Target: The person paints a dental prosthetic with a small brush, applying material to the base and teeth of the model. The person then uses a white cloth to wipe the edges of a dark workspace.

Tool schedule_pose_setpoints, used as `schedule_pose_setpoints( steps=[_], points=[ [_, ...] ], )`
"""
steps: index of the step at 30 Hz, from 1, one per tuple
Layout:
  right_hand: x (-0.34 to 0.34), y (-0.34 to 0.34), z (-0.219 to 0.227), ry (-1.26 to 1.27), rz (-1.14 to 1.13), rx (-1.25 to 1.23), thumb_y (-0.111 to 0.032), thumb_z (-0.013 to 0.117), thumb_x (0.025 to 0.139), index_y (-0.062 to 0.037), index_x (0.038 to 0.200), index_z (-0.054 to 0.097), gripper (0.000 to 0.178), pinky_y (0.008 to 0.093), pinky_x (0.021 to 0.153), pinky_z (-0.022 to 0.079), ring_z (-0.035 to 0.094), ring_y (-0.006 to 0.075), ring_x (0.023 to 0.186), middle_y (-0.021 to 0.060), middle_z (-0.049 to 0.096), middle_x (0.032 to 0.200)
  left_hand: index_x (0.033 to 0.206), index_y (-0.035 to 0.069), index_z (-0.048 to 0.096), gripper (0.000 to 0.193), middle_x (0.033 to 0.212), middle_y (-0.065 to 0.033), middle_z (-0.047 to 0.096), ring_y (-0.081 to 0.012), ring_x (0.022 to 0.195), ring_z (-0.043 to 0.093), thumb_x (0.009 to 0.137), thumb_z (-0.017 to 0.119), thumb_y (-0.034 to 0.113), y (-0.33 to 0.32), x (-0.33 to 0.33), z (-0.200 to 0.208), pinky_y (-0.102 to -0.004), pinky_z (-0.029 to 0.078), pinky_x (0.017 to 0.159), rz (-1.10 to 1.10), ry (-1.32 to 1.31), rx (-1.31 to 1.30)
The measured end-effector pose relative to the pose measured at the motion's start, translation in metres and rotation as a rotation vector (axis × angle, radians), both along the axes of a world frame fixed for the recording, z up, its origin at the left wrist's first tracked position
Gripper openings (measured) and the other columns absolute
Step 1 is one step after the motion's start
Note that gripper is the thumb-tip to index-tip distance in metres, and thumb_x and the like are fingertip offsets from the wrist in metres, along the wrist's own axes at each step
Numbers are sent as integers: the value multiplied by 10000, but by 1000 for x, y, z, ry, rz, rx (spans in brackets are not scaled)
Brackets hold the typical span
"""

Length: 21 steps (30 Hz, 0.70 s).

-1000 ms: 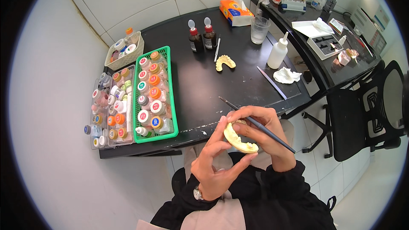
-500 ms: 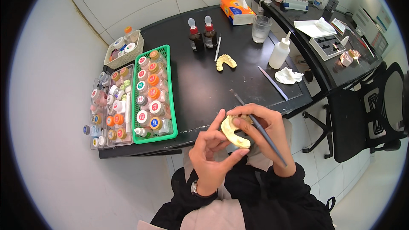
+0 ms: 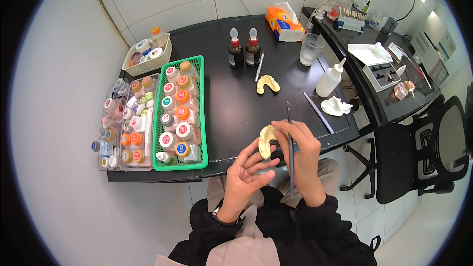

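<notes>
Dental cast [image 3: 266, 140], pale yellow, held at desk's [image 3: 231, 118] front edge. R hand [image 3: 303, 152] pinches its R side; L hand [image 3: 245, 175], open, just beside, contact unclear. Slim dark tool [image 3: 291, 160] also in R. Cast prob. light, stiff, brittle; best gripped by outer base.

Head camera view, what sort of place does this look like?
Probably a dental laboratory or similar workroom. The right hand holds a pale yellow dental cast, a second cast lies on the black desk, and a green basket holds rows of small capped jars.
</notes>
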State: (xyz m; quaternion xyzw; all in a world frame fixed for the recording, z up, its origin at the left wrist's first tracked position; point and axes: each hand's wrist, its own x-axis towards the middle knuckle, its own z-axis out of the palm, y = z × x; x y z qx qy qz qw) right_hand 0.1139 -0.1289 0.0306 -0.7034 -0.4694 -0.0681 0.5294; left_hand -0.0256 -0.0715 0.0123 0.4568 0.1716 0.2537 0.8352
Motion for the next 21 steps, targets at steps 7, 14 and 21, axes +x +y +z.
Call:
schedule_pose_setpoints(
  steps=[7,14,21],
  points=[
    [21,53,-25,-92,95,-106,-3,670,791,-40,962,662,175,375,722,492,617,304,837,119,655,895,1379,11,418,583,1304,-140,548,-222,1103,614,850,662,6,-2,-32,-6,-284,531,865,-156,197,121],
    [15,72,-33,-70,216,-138,-5,597,802,-21,958,607,157,420,730,460,563,335,835,135,595,851,1207,49,607,358,1192,-120,618,-231,1097,614,891,657,209,3,-68,-38,-336,496,925,-565,342,449],
    [12,79,-40,-50,195,-110,-18,600,824,-19,963,597,139,427,717,465,579,337,830,140,602,855,1229,193,621,428,1403,-63,475,-290,1350,352,867,622,420,16,-97,-133,-543,155,1132,-440,551,1163]
  ],
)
